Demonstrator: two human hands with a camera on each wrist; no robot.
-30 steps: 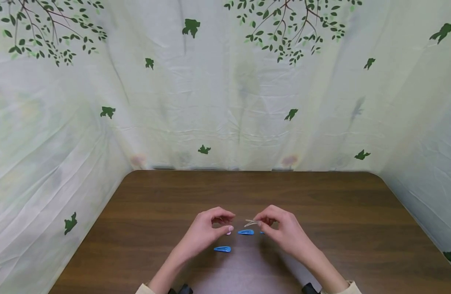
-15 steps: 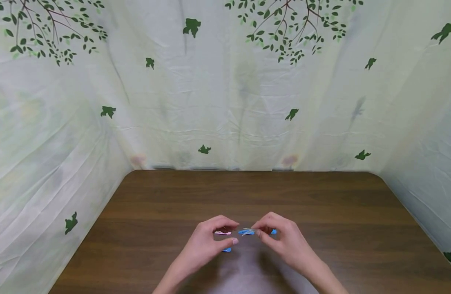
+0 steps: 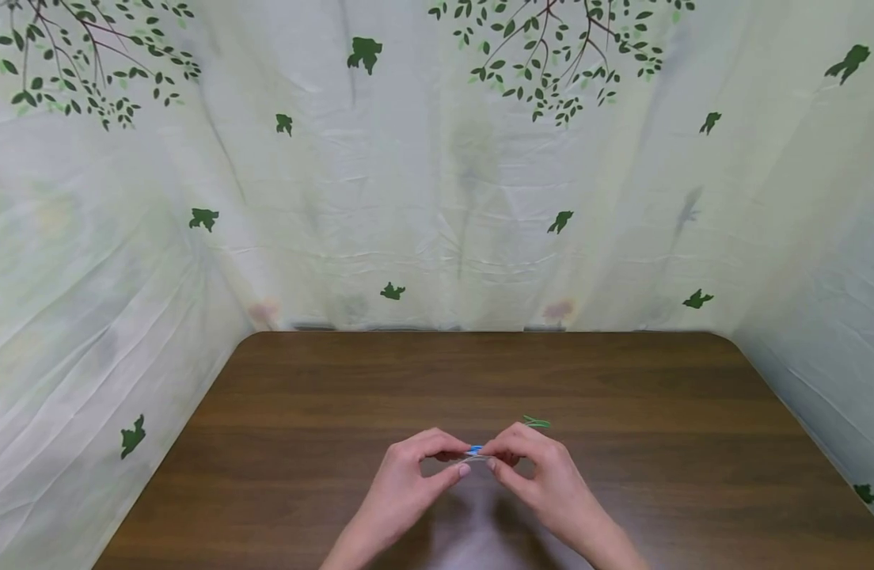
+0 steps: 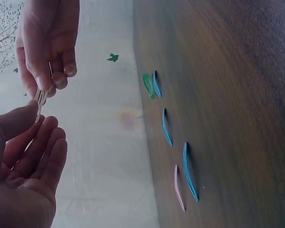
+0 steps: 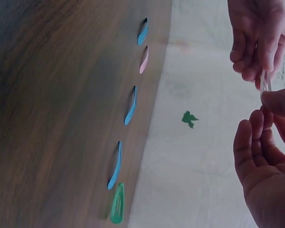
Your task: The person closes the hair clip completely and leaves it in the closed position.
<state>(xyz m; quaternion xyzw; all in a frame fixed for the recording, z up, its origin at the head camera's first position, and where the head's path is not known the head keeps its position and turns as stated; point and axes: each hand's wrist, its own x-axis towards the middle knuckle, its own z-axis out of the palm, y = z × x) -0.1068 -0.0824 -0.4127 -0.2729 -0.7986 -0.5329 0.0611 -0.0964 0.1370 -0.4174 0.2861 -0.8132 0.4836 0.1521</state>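
Note:
A pale, whitish snap hair clip (image 3: pixel 473 457) is held in the air between the two hands, above the table. My left hand (image 3: pixel 412 479) pinches one end between thumb and fingers. The other end is pinched by my right hand (image 3: pixel 551 475). In the left wrist view the prongs of the hair clip (image 4: pixel 41 98) look spread apart. Beyond the hands a blue hair clip (image 3: pixel 476 449) peeks out, and a green hair clip (image 3: pixel 537 422) shows past the right fingers. The hands hide the other clips in the head view.
In the right wrist view several clips lie in a rough row on the brown table (image 5: pixel 52 118): blue clips (image 5: pixel 130 107), a pink clip (image 5: pixel 144 60) and the green one. A white curtain with leaf prints (image 3: pixel 437 198) hangs around the table's back and sides.
The right hand has brought the pale clip lower and leftward; the left hand, earlier apart from it, has moved right and now pinches its other end. The green clip has come into sight.

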